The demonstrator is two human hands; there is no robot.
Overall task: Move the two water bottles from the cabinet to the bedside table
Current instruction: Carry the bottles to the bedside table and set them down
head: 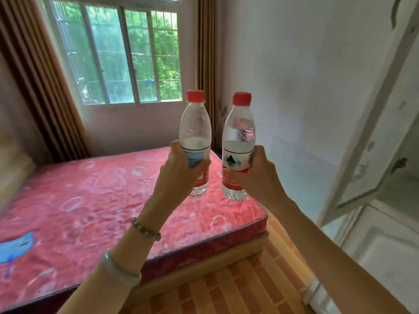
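I hold two clear plastic water bottles with red caps upright in front of me, side by side and a little apart. My left hand (179, 171) is wrapped around the label of the left bottle (195, 125). My right hand (254, 175) grips the label of the right bottle (239, 132). Both bottles hang in the air above the near corner of the bed. Each is partly filled with water. No bedside table is in view.
A bed with a red patterned mattress (90, 200) fills the left and middle. A white cabinet with an open door (371, 132) stands at the right. The floor (226, 288) has a brick pattern. A window (118, 53) with brown curtains is behind.
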